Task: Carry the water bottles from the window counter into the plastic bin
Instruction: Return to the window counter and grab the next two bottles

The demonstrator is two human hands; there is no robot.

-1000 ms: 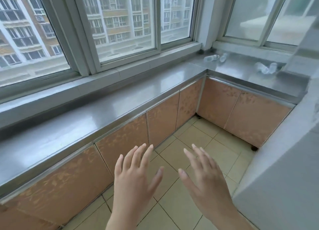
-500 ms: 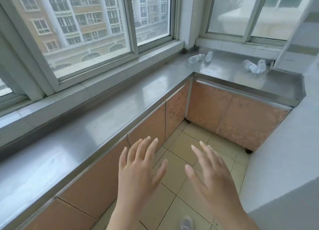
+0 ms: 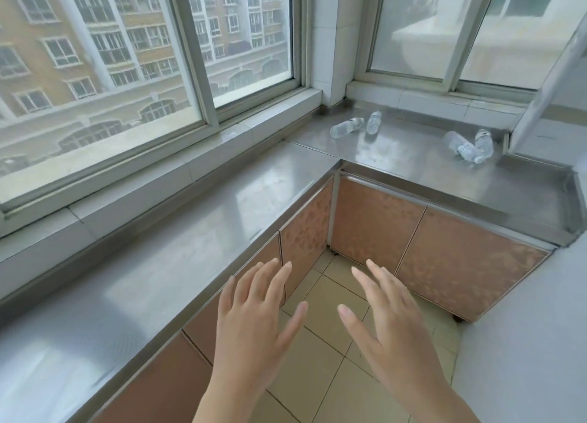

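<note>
Both hands are hovering low over the tiled floor (image 3: 320, 352), the left hand (image 3: 251, 330) and right hand (image 3: 390, 330) with fingers spread and holding nothing. The water bottles are lying well ahead on the steel window counter (image 3: 413, 159) (all on their sides): one pair (image 3: 346, 127) near the corner, another pair (image 3: 467, 146) further right, both far from either palm.

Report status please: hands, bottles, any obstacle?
Left hand and right hand open, empty. Four clear plastic water bottles lying on steel counter, untouched. Bin not in view. No obstacle seen.
</note>
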